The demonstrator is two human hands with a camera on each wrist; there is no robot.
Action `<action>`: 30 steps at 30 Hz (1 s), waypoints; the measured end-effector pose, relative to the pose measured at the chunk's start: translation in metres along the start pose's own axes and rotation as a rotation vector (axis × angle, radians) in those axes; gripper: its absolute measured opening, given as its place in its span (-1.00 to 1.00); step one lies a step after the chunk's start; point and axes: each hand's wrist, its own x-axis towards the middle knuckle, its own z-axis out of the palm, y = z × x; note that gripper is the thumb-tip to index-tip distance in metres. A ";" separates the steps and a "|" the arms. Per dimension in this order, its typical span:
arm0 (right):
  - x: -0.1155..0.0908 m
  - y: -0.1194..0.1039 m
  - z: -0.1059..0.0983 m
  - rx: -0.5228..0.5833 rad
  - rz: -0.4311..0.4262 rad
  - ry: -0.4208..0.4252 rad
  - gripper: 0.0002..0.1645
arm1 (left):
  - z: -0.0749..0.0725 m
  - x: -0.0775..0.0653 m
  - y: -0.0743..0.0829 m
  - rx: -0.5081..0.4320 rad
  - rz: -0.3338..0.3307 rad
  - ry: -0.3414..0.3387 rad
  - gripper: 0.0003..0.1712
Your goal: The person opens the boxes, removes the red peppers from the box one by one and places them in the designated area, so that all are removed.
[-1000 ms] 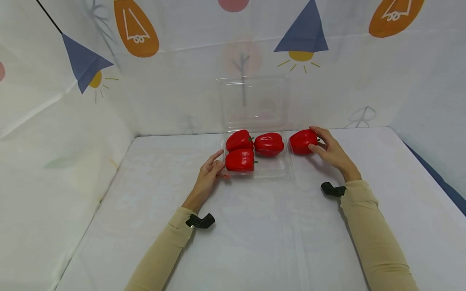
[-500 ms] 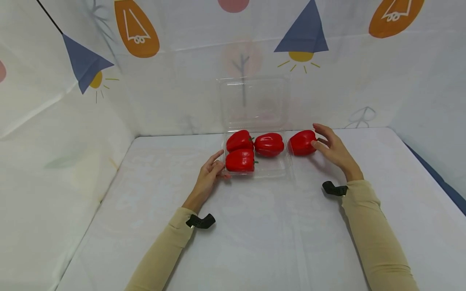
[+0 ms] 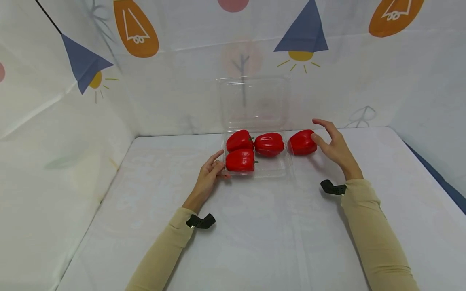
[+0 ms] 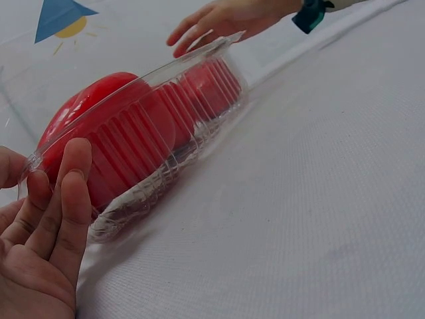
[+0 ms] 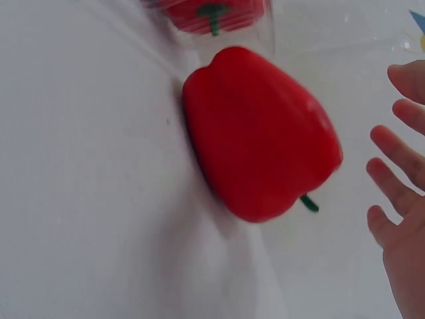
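Note:
A clear plastic container [image 3: 274, 167] holds several red bell peppers: one front left [image 3: 239, 161], one back left [image 3: 238, 140] and one back right [image 3: 269, 144]. My left hand [image 3: 206, 180] holds the container's front left corner. In the left wrist view its fingers [image 4: 76, 199] lie against the ribbed wall, with the thumb at the rim. One more bell pepper [image 3: 302, 142] lies on the table just right of the container. My right hand [image 3: 340, 151] is spread beside that pepper; the right wrist view shows a gap between fingers and pepper [image 5: 259, 139].
The container's clear lid [image 3: 255, 101] stands raised at the back, by the patterned cloth wall [image 3: 174, 93]. White cloth covers the table [image 3: 255, 234]. A dark wrist camera [image 3: 333, 188] sits at each cuff.
My right hand has let go of the right-hand pepper and its fingers have spread, moving back to the right. The pepper stays beside the container. My left hand has not moved.

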 end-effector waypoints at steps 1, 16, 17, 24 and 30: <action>0.000 -0.003 0.001 0.000 0.002 0.001 -0.37 | 0.000 0.000 0.000 -0.002 0.002 0.001 -0.47; 0.004 -0.031 0.024 -0.036 -0.126 -0.099 -0.36 | -0.002 -0.001 0.000 -0.002 0.016 -0.006 -0.45; 0.004 -0.032 0.026 -0.041 -0.130 -0.111 -0.36 | -0.002 -0.001 0.000 -0.001 0.018 -0.007 -0.45; 0.007 -0.043 0.043 -0.054 -0.175 -0.189 -0.34 | -0.002 -0.001 0.000 -0.002 0.023 -0.008 -0.44; 0.011 -0.047 0.058 -0.075 -0.227 -0.244 -0.28 | -0.001 -0.001 0.001 -0.004 0.019 -0.013 -0.45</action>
